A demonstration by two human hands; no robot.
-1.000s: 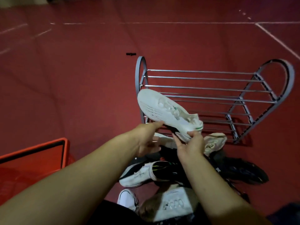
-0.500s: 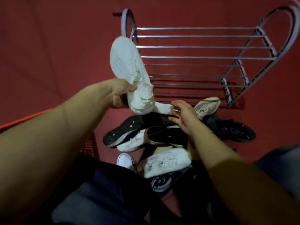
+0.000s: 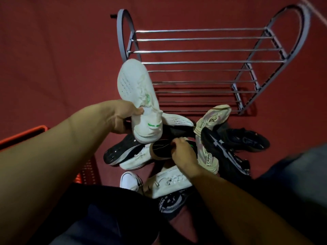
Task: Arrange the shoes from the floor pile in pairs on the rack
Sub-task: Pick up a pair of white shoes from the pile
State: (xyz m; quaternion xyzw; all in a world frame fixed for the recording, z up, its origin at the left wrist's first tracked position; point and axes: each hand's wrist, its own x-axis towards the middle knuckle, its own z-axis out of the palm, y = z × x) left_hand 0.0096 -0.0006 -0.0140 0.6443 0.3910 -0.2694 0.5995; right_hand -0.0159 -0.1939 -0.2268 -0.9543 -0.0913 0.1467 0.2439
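Observation:
My left hand grips a white sneaker with green heel marks by its collar, toe pointing up and away, in front of the rack's left end. The grey metal shoe rack stands beyond the pile, and I see no shoes on its bars. My right hand is down in the floor pile, fingers curled on the edge of a dark shoe with a green spot. A matching white sneaker lies behind it. Cream shoes, black shoes and other white ones lie jumbled around.
A red plastic crate sits at the left, partly behind my left arm. The floor is dark red all around. My knees and dark clothing fill the lower frame, close to the pile.
My right hand has let go of the white sneaker and dropped into the pile onto a dark shoe. The left hand alone now holds the sneaker, which has turned toe-up.

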